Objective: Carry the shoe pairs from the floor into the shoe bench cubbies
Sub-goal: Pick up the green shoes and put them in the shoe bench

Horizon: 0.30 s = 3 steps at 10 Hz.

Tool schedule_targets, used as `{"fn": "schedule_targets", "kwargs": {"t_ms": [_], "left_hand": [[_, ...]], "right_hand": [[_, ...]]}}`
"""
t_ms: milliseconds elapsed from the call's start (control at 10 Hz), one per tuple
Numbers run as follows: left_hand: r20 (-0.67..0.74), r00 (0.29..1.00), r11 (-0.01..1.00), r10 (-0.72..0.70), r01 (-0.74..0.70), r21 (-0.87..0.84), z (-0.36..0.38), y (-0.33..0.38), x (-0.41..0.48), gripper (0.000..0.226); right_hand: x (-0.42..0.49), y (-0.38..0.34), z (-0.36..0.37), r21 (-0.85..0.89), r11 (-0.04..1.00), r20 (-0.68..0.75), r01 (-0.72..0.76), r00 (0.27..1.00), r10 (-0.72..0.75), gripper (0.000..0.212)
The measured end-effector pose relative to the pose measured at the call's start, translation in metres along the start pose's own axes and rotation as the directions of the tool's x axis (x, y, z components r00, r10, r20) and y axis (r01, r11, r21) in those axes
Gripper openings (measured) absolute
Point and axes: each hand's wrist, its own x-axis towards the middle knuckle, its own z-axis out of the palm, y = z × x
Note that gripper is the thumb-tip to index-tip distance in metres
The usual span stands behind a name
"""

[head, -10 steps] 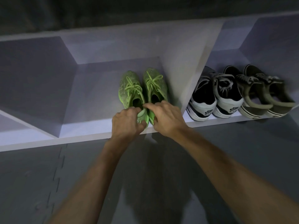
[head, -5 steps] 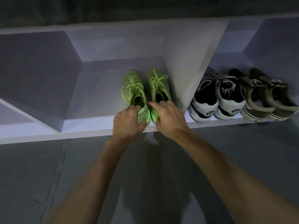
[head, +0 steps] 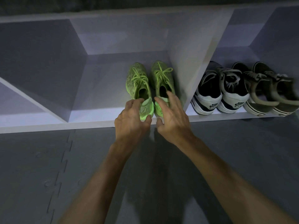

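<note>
A pair of bright green sneakers stands toes-inward on the floor of the middle cubby of the white shoe bench (head: 90, 125), against its right wall: left green shoe (head: 137, 80), right green shoe (head: 162, 75). My left hand (head: 129, 120) is at the left shoe's heel with its fingers spread and loosened. My right hand (head: 173, 115) hovers over the right shoe's heel, fingers apart. Neither hand grips a shoe.
The right cubby holds a black-and-white sneaker pair (head: 220, 92) and an olive pair (head: 268, 92), heels outward. A slanted divider (head: 32, 101) bounds a cubby on the left. Grey foam floor mats (head: 48, 175) lie in front of the bench.
Both hands have opened and let go of the green shoes' heels, drawing back slightly toward the bench's front edge. The shoes stay put in the cubby.
</note>
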Motion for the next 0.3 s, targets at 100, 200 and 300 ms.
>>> {"fn": "schedule_targets", "kwargs": {"t_ms": [100, 200, 300], "left_hand": [[0.007, 1.000, 1.000, -0.004, 0.004, -0.008, -0.002, -0.001, -0.005, 0.057], [0.002, 1.000, 1.000, -0.006, 0.006, -0.005, -0.004, 0.000, -0.011, 0.051], [0.000, 1.000, 1.000, -0.008, 0.008, -0.012, -0.007, 0.000, -0.015, 0.044]], "right_hand": [[-0.005, 0.001, -0.001, 0.016, 1.000, 0.011, 0.001, 1.000, -0.002, 0.073], [-0.012, -0.001, -0.007, 0.038, 0.999, 0.006, 0.000, 1.000, -0.001, 0.072], [-0.018, -0.001, -0.009, 0.055, 0.998, -0.007, 0.009, 1.000, -0.009, 0.071]]}}
